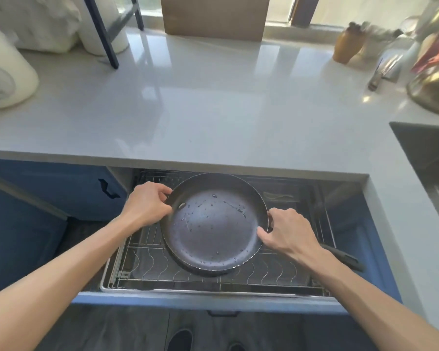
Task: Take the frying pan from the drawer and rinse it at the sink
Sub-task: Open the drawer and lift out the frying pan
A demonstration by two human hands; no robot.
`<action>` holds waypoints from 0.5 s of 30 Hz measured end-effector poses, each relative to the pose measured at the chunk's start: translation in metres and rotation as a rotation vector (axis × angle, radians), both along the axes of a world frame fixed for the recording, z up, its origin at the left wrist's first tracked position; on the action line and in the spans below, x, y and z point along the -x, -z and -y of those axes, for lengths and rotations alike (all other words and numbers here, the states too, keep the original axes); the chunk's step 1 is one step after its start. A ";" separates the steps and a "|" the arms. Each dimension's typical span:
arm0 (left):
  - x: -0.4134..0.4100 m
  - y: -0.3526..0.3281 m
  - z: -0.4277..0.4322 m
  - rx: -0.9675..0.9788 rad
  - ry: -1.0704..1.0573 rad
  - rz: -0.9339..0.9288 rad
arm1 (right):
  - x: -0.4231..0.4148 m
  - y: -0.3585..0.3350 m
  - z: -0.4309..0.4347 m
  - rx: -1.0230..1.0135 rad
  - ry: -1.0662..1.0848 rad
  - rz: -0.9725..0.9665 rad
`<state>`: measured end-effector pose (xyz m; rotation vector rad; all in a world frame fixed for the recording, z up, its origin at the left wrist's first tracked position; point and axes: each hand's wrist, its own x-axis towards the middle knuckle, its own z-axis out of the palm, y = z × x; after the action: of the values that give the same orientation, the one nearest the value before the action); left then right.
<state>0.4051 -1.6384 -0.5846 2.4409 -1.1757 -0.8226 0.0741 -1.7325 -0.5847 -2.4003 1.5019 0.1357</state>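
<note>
A dark round frying pan (213,224) with water drops on its inside sits over the wire rack (147,262) of the pulled-out blue drawer (208,301). My left hand (145,205) grips the pan's left rim. My right hand (287,233) grips the right rim, thumb inside the pan. The pan's black handle (342,257) sticks out to the lower right, partly hidden behind my right wrist. The sink (426,153) shows at the right edge, beyond the counter corner.
The grey countertop (200,105) runs above the drawer. On it stand a white appliance (3,69) at left, a cardboard box (213,16) at the back, and an orange bottle (346,45) with metal items at right. Blue cabinet fronts (61,191) flank the drawer.
</note>
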 end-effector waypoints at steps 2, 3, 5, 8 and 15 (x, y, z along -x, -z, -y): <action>-0.005 -0.026 0.010 0.050 0.006 0.007 | -0.003 -0.030 0.009 0.018 -0.003 0.011; -0.007 -0.038 0.016 0.079 0.008 0.011 | -0.005 -0.043 0.015 0.031 -0.001 0.026; -0.011 -0.062 0.034 0.131 0.009 0.016 | -0.010 -0.069 0.033 0.059 0.002 0.061; -0.021 -0.089 0.068 0.169 0.004 0.048 | -0.024 -0.089 0.075 0.094 -0.018 0.071; -0.044 -0.098 0.166 0.194 -0.050 0.029 | -0.063 -0.091 0.188 0.088 -0.023 0.045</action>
<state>0.4491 -1.8044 -0.4866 2.3210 -1.1428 -0.6296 0.1371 -1.9205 -0.4942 -2.4724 1.4907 0.0204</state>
